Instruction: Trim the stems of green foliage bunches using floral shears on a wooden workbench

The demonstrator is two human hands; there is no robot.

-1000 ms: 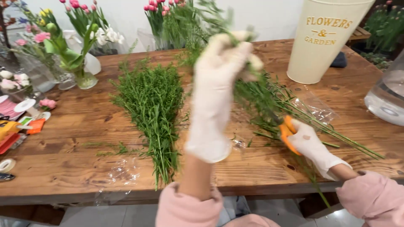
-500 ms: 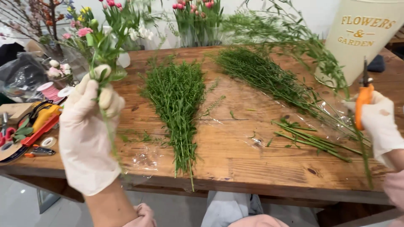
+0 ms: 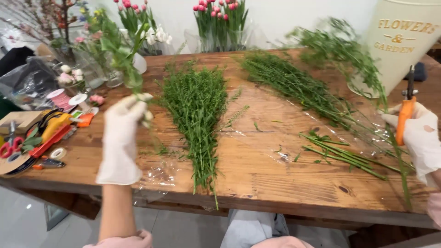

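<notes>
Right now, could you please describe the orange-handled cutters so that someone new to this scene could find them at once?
Start at the long wooden table and go to its right end, in front of the tall cream bucket. There the gloved right hand holds the cutters upright, blades pointing up. They are the only orange-handled tool on that side; the other tools lie flat at the far left end.

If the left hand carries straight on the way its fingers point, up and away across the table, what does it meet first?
Probably the glass vases of flowers at the far left; depth is unclear. The left hand holds a green stem.
</notes>
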